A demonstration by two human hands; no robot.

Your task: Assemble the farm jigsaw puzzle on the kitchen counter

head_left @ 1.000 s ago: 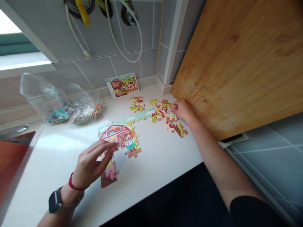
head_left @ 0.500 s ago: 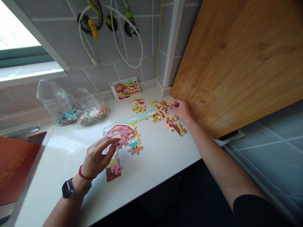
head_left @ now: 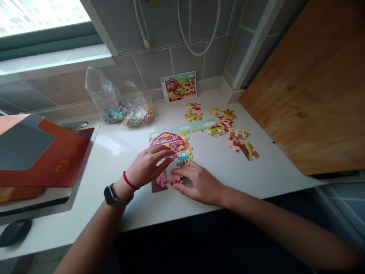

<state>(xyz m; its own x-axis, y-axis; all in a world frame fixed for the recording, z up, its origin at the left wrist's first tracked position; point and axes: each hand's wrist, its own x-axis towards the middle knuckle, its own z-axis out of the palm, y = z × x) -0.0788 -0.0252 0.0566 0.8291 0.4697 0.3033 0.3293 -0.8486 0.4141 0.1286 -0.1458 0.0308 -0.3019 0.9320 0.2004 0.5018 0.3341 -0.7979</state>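
Observation:
A pink-and-brown puzzle piece (head_left: pixel 176 179) is between the thumb and fingers of my right hand (head_left: pixel 201 183), low over the table beside the lower left part of the puzzle. The joined puzzle section (head_left: pixel 164 136) shows a red barn and a farmer, with a sky strip along its top. My left hand (head_left: pixel 151 164) hovers over the barn's lower part, thumb and forefinger slightly apart, with no piece visible between them. It hides some of the section. Beneath it, a joined corner with a pink pig (head_left: pixel 160 180) shows.
Loose piece clusters lie at the back (head_left: pixel 193 111) and right (head_left: pixel 242 144). A picture card (head_left: pixel 179 86) leans against the wall. Two clear bags (head_left: pixel 107 97) of pieces stand back left. An orange folder (head_left: pixel 71 152) and dark mouse (head_left: pixel 15 232) are left; a wooden board (head_left: pixel 308 99) stands right.
My right hand has come from the far right cluster to the lower part of the barn section, bringing a pink piece. My left hand stays over the barn. The view has shifted.

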